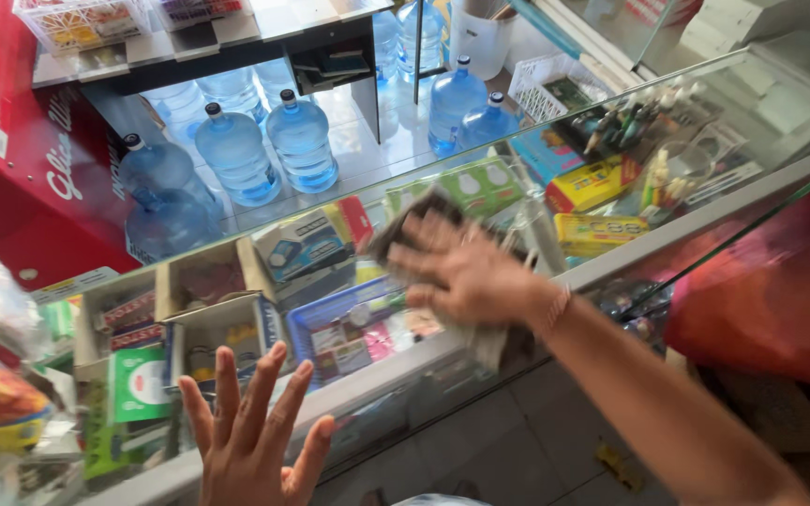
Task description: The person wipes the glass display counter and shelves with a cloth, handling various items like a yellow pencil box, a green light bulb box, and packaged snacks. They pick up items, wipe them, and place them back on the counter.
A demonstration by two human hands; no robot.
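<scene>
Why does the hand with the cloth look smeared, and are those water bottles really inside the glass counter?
In the head view, the right hand and its grey cloth are motion-blurred, while the left hand is sharper. The glass countertop mirrors daylight and the blue water jugs, a reflection laid over the boxed goods inside; edges look slightly bowed by the wide lens.

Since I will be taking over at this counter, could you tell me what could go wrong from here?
The right hand presses a grey cloth on the glass counter top, and the left hand rests spread near its front edge. Leaning hard on both could strain or crack the pane. The cloth looks blurred, as if moving fast, so it may slip off and drop to the tiled floor.
</scene>
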